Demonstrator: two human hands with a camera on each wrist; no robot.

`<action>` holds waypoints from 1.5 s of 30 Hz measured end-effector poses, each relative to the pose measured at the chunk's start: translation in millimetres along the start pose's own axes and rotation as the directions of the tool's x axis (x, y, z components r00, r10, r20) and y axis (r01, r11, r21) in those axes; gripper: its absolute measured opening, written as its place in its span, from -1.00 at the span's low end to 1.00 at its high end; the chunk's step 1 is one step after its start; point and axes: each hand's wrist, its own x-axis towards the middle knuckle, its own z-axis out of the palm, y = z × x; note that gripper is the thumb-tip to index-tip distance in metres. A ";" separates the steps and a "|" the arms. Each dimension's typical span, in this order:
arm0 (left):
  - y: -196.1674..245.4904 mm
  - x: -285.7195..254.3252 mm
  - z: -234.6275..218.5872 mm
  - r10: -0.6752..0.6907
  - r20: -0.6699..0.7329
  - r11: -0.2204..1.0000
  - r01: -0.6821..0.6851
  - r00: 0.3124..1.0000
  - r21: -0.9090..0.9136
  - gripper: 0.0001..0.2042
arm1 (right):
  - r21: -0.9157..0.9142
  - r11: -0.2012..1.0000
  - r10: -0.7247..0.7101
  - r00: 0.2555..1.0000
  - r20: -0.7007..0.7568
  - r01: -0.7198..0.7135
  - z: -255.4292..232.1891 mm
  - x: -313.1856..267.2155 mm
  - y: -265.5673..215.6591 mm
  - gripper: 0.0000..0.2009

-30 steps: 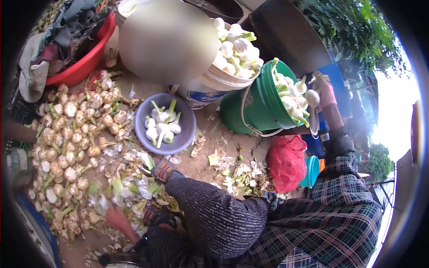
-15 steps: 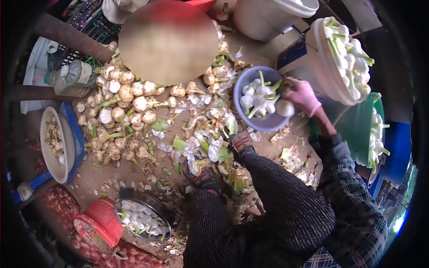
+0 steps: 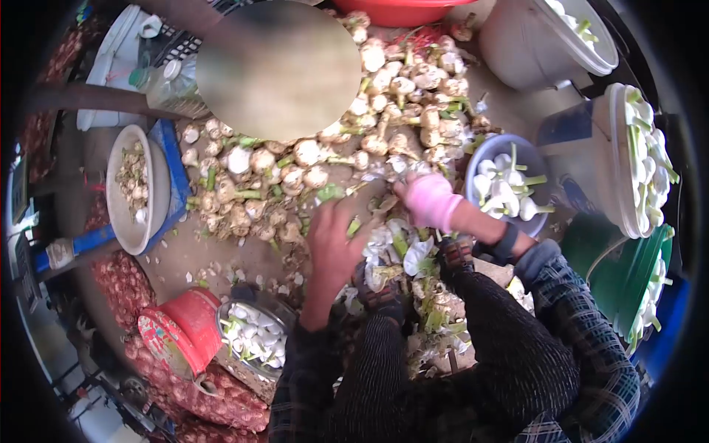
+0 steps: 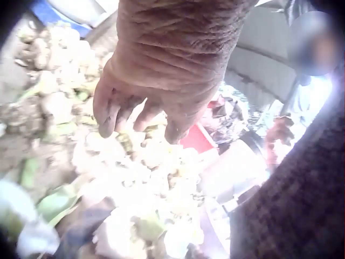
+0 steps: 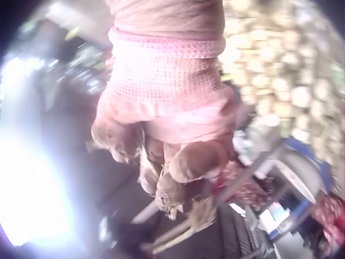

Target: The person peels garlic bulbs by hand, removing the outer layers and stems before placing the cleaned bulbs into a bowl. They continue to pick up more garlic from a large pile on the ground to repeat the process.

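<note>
In the head view my bare left hand (image 3: 336, 240) hangs over the front edge of a heap of soiled garlic bulbs (image 3: 240, 214). Its fingers are loosely spread with nothing between them, as the left wrist view shows too. My right hand (image 3: 428, 203), in a pink fingerless glove, is beside it, between the heap and a purple bowl (image 3: 480, 214) of cleaned garlic. In the right wrist view its soiled fingers (image 5: 197, 162) are bent, with a dry, stringy strand (image 5: 188, 229) at their tips. Blur leaves unclear whether they grip it.
Peelings (image 3: 395, 247) lie around my feet. Buckets of garlic, one white (image 3: 598, 159) and one green (image 3: 628, 273), stand at the right. At the left are a steel bowl (image 3: 288, 310) of bulbs, a red bucket (image 3: 185, 328), a pale basin (image 3: 118, 214) and red net sacks (image 3: 229, 402).
My right hand has gone from above the green bucket, then over the purple bowl with a garlic bulb, to the heap's edge. The left hand has come up beside it. The head view has swung.
</note>
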 end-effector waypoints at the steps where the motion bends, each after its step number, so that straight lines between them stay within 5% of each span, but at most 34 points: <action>1: -0.9 9.3 8.7 -0.015 0.043 0.994 0.020 0.999 -0.109 -0.65 | 0.577 0.809 0.055 0.992 0.115 -0.112 -12.6 -8.0 2.9 -0.59; 2: -0.1 12.9 16.1 -0.025 0.086 0.975 0.043 0.996 -0.216 -0.65 | 0.915 0.314 0.027 0.966 0.257 -0.253 -25.5 -14.8 5.8 -0.58; 3: 2.2 12.5 23.1 -0.035 0.086 0.976 0.053 0.996 -0.210 -0.65 | 0.916 0.313 0.016 0.966 0.260 -0.251 -15.3 -16.1 7.4 -0.58; 5: 3.3 18.2 40.8 -0.143 0.210 0.775 0.242 0.967 -0.584 -0.69 | 0.873 0.470 -0.053 0.992 -0.118 0.129 4.8 -14.8 16.1 -0.56; 6: 1.9 19.2 45.1 -0.142 0.204 0.768 0.238 0.969 -0.595 -0.69 | 0.870 0.491 -0.033 0.999 -0.032 0.044 -26.1 -19.0 8.8 -0.60; 8: 0.9 16.0 50.1 -0.045 0.541 0.778 0.369 0.840 -0.508 -0.70 | 0.737 0.646 -0.089 0.978 -0.187 0.200 -4.9 -17.2 13.5 -0.62; 9: 7.0 15.0 46.1 -0.044 0.537 0.692 0.413 0.843 -0.592 -0.71 | 0.748 0.661 -0.142 0.988 0.058 0.051 -8.3 -16.1 14.4 -0.48; 10: 5.1 12.1 46.8 -0.042 0.536 0.692 0.411 0.843 -0.593 -0.71 | 0.747 0.663 -0.140 0.988 0.058 0.050 -18.4 -14.2 12.5 -0.48; 12: 0.1 4.6 47.5 -0.021 0.726 0.468 0.648 0.688 -0.601 -0.68 | 0.569 0.822 -0.185 0.962 0.203 0.038 -36.6 -15.1 4.9 -0.44; 13: -0.1 3.3 47.4 -0.052 0.776 0.430 0.715 0.629 -0.551 -0.67 | 0.531 0.842 -0.147 0.987 0.066 0.091 -19.0 -15.7 6.6 -0.38; 14: -1.8 4.1 48.0 -0.049 0.779 0.432 0.716 0.626 -0.548 -0.67 | 0.534 0.841 -0.144 0.987 0.065 0.087 -17.1 -17.3 8.7 -0.38; 16: -5.2 7.0 50.3 0.024 0.668 0.611 0.518 0.744 -0.599 -0.70 | 0.561 0.815 -0.130 0.989 -0.072 0.148 -17.7 -20.2 12.9 -0.38; 17: -5.3 8.7 51.3 0.010 0.642 0.623 0.497 0.767 -0.604 -0.74 | 0.584 0.795 -0.146 0.986 -0.078 0.164 -14.2 -21.0 15.2 -0.51; 20: -9.1 13.9 62.1 0.049 0.580 0.615 0.433 0.813 -0.659 -0.77 | 0.570 0.813 -0.117 0.992 -0.042 0.120 -21.8 -20.1 20.0 -0.48; 22: -8.2 16.0 68.2 0.017 0.633 0.570 0.513 0.774 -0.643 -0.76 | 0.537 0.835 -0.132 0.991 -0.018 0.121 -29.8 -19.6 24.5 -0.48; 24: -2.4 19.2 71.5 0.082 0.500 0.577 0.368 0.862 -0.729 -0.78 | 0.504 0.856 -0.142 0.990 0.005 0.120 -27.5 -19.9 29.1 -0.48; 26: 0.7 23.6 68.8 0.079 0.506 0.614 0.358 0.859 -0.703 -0.80 | 0.470 0.866 -0.218 0.974 0.054 0.168 -19.1 -19.6 35.8 -0.41; 28: 4.2 29.9 66.0 0.078 0.514 0.650 0.347 0.854 -0.676 -0.83 | 0.418 0.893 -0.208 0.976 0.061 0.164 -7.9 -23.2 34.7 -0.46; 30: 5.8 38.9 59.5 0.100 0.500 0.673 0.312 0.860 -0.671 -0.89 | 0.091 0.994 -0.076 0.985 0.157 0.062 23.7 -26.0 35.8 -0.49; 31: 4.8 47.6 54.4 0.057 0.518 0.772 0.292 0.853 -0.565 -0.89 | 0.121 0.992 -0.064 0.976 0.207 0.039 15.2 -25.6 37.2 -0.52; 33: -14.0 83.0 52.3 0.167 0.153 0.967 -0.132 0.974 -0.216 -0.91 | 0.271 0.962 -0.062 0.987 0.151 0.019 2.7 -26.5 44.7 -0.64; 34: -25.1 105.2 40.9 0.106 0.214 0.989 -0.125 0.971 0.078 -0.85 | 0.410 0.912 -0.060 0.994 0.088 0.019 -1.2 -26.8 49.2 -0.76; 36: -39.4 149.8 32.0 0.085 -0.042 0.912 -0.061 0.996 0.405 -0.71 | 0.541 0.841 -0.027 1.000 0.005 0.020 -2.0 -24.1 57.4 -0.71; 38: -40.8 193.4 24.7 0.067 -0.019 0.853 -0.047 0.998 0.520 -0.65 | 0.889 0.441 0.071 0.983 -0.167 0.119 1.7 -18.0 63.8 -0.61; 40: -46.6 230.4 35.8 0.068 -0.029 0.803 -0.038 0.997 0.595 -0.64 | 0.872 0.481 0.120 0.978 -0.170 0.092 5.4 -8.9 70.0 -0.63; 42: -49.0 247.0 55.6 -0.083 0.171 0.755 -0.050 0.982 0.654 -0.56 | 0.858 0.514 0.228 0.964 -0.138 0.001 10.2 -6.6 68.0 -0.66; 43: -52.6 248.8 60.4 -0.063 0.207 0.769 -0.085 0.976 0.634 -0.54 | 0.661 0.737 0.217 0.877 -0.428 0.140 9.3 -5.4 67.2 -0.71; 44: -57.4 247.5 63.0 -0.059 0.208 0.769 -0.089 0.976 0.633 -0.54 | 0.661 0.737 0.220 0.876 -0.429 0.139 5.9 -7.0 68.6 -0.71; 45: -58.4 245.6 60.6 0.007 0.213 0.781 -0.139 0.977 0.609 -0.55 | 0.917 0.391 0.352 0.934 -0.067 -0.082 -13.5 -7.0 67.0 -0.74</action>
